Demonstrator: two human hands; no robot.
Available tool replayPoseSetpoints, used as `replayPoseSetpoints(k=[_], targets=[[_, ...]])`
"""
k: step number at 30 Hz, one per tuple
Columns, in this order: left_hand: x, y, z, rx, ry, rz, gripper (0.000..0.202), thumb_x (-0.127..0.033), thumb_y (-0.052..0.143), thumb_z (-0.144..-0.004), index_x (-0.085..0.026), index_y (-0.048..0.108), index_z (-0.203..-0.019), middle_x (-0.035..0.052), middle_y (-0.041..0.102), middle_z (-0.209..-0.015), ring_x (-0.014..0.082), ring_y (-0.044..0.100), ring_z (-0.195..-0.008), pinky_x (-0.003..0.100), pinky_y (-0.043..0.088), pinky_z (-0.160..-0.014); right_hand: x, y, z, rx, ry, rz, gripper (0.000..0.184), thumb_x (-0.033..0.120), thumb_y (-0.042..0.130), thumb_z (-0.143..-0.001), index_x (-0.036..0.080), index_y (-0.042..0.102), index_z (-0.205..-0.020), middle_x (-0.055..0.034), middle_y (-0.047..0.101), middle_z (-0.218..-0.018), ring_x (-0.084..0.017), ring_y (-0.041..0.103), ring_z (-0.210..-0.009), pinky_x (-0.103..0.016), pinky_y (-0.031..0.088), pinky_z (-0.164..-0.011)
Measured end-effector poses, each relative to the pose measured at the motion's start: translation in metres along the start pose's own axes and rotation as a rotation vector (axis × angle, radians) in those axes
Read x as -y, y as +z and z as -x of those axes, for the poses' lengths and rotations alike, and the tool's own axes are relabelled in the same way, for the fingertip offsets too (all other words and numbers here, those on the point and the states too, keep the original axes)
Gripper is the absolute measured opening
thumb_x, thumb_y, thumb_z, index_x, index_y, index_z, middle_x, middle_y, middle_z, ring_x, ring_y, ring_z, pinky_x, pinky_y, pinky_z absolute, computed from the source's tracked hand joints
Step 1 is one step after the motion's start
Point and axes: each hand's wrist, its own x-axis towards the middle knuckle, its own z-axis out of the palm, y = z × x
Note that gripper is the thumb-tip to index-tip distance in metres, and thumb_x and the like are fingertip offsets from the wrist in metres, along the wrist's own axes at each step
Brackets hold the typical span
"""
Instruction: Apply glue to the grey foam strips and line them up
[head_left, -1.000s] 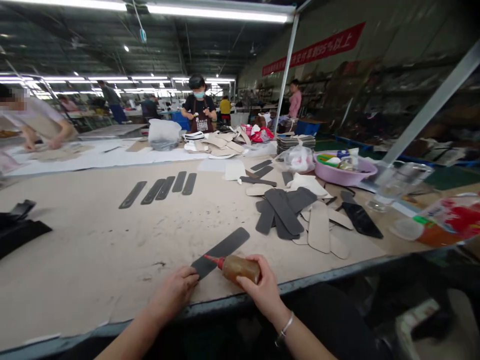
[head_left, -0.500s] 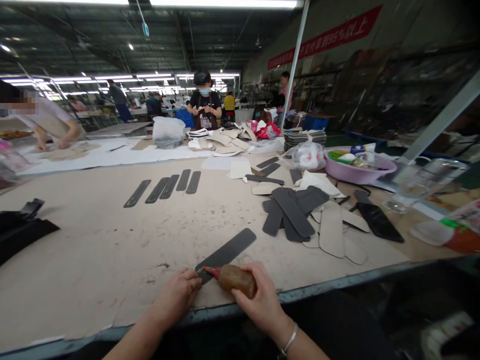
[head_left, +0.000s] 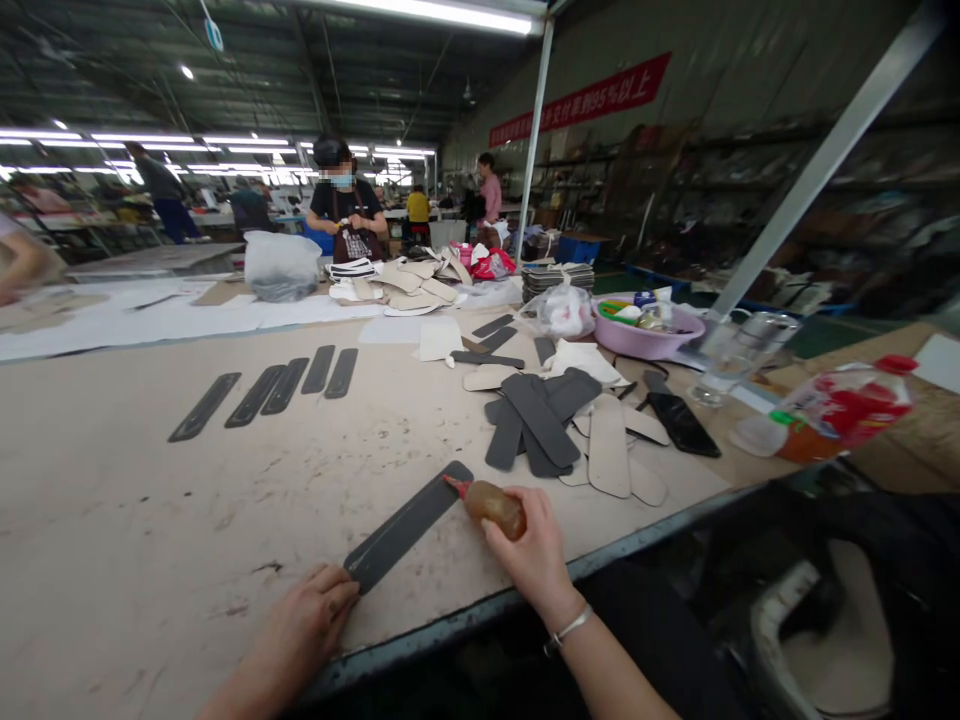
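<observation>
A long dark grey strip with rounded ends [head_left: 405, 532] lies slanted on the table in front of me. My left hand [head_left: 311, 612] has its fingers closed at the strip's near left end, pressing it to the surface. My right hand [head_left: 534, 545] wraps round a brownish glue bottle [head_left: 495, 508], tilted with its red nozzle at the strip's far right end. A thin pale line of glue runs along the strip's upper long edge. Beyond the strip lies a pile of loose dark strips [head_left: 536, 425] mixed with beige pieces [head_left: 609, 445].
Several dark strips [head_left: 281, 388] lie in a row at the left. On the right are a purple basin [head_left: 649, 340], a black phone [head_left: 682, 425], a glass cup [head_left: 742, 360] and a red-labelled bottle [head_left: 847, 410]. A co-worker [head_left: 349, 210] stands across the table.
My right hand has drawn the bottle's nozzle from the strip's near end to its far end, leaving a pale line. My left hand still holds the near end. The view has swung right.
</observation>
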Motion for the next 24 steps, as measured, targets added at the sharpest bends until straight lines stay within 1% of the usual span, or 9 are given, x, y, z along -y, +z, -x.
replayPoseSetpoints(k=[3,6,8,10,12,14,17,20,24], targets=[[0.002,0.001,0.000,-0.014,0.011,0.000,0.033,-0.020,0.037,-0.093,-0.021,0.069,-0.086,0.0032,0.067,-0.082,0.0156,0.066,-0.076,0.024,0.053,-0.068,-0.007,-0.002,-0.004,-0.040,0.020,0.042,0.028,0.022,0.062,-0.071,0.020,0.053,-0.098,-0.0059,0.053,-0.092,-0.024,0.054,-0.087,-0.040,0.049,-0.078],[0.001,0.000,-0.001,-0.006,0.008,-0.004,0.032,-0.019,0.037,-0.092,-0.021,0.069,-0.086,0.0032,0.068,-0.084,0.0161,0.066,-0.076,0.025,0.053,-0.068,-0.008,-0.003,-0.003,-0.057,0.020,0.048,0.029,0.023,0.063,-0.072,0.020,0.054,-0.099,-0.0065,0.053,-0.093,-0.024,0.054,-0.087,-0.041,0.049,-0.078],[-0.001,-0.001,-0.001,0.011,0.004,0.000,0.031,-0.019,0.037,-0.092,-0.020,0.068,-0.086,0.0034,0.068,-0.085,0.0164,0.066,-0.077,0.025,0.053,-0.069,-0.004,-0.004,0.001,-0.070,0.015,0.011,0.029,0.025,0.063,-0.072,0.020,0.054,-0.099,-0.0063,0.053,-0.093,-0.024,0.054,-0.086,-0.041,0.049,-0.078],[-0.002,-0.003,-0.001,0.045,-0.002,0.011,0.031,-0.018,0.038,-0.092,-0.020,0.068,-0.086,0.0034,0.068,-0.086,0.0167,0.065,-0.079,0.026,0.053,-0.071,0.002,-0.003,0.007,-0.058,0.035,-0.088,0.030,0.027,0.063,-0.072,0.020,0.053,-0.100,-0.0058,0.054,-0.093,-0.024,0.055,-0.087,-0.039,0.049,-0.078],[-0.004,-0.005,-0.001,0.090,-0.009,0.016,0.031,-0.018,0.037,-0.093,-0.020,0.067,-0.086,0.0030,0.068,-0.086,0.0172,0.064,-0.080,0.028,0.052,-0.072,0.011,0.000,0.016,0.017,0.078,-0.214,0.032,0.026,0.063,-0.072,0.021,0.052,-0.101,-0.0052,0.056,-0.094,-0.023,0.057,-0.086,-0.037,0.050,-0.076],[-0.005,-0.006,0.000,0.133,-0.017,0.013,0.030,-0.018,0.038,-0.093,-0.021,0.067,-0.087,0.0029,0.068,-0.085,0.0179,0.063,-0.080,0.029,0.051,-0.073,0.022,0.005,0.027,0.131,0.109,-0.310,0.033,0.023,0.063,-0.071,0.020,0.051,-0.101,-0.0045,0.056,-0.094,-0.022,0.058,-0.085,-0.034,0.050,-0.075],[-0.006,-0.007,0.001,0.151,-0.027,0.015,0.029,-0.019,0.039,-0.093,-0.021,0.067,-0.088,0.0031,0.067,-0.083,0.0180,0.061,-0.080,0.029,0.050,-0.073,0.039,0.013,0.039,0.263,0.085,-0.357,0.033,0.017,0.061,-0.068,0.020,0.052,-0.099,-0.0035,0.056,-0.092,-0.021,0.057,-0.085,-0.032,0.050,-0.075],[-0.007,-0.009,0.001,0.146,-0.030,0.034,0.029,-0.018,0.040,-0.093,-0.021,0.068,-0.086,0.0031,0.065,-0.082,0.0168,0.059,-0.080,0.027,0.049,-0.072,0.049,0.019,0.044,0.319,0.051,-0.342,0.034,0.013,0.060,-0.064,0.021,0.053,-0.097,-0.0028,0.055,-0.091,-0.021,0.056,-0.085,-0.032,0.049,-0.076],[-0.011,-0.013,-0.002,0.126,-0.019,0.035,0.030,-0.017,0.039,-0.092,-0.021,0.068,-0.084,0.0034,0.065,-0.082,0.0160,0.058,-0.080,0.026,0.049,-0.072,0.054,0.019,0.044,0.359,0.040,-0.323,0.035,0.011,0.059,-0.062,0.021,0.053,-0.095,-0.0027,0.055,-0.090,-0.021,0.056,-0.084,-0.033,0.048,-0.075]])
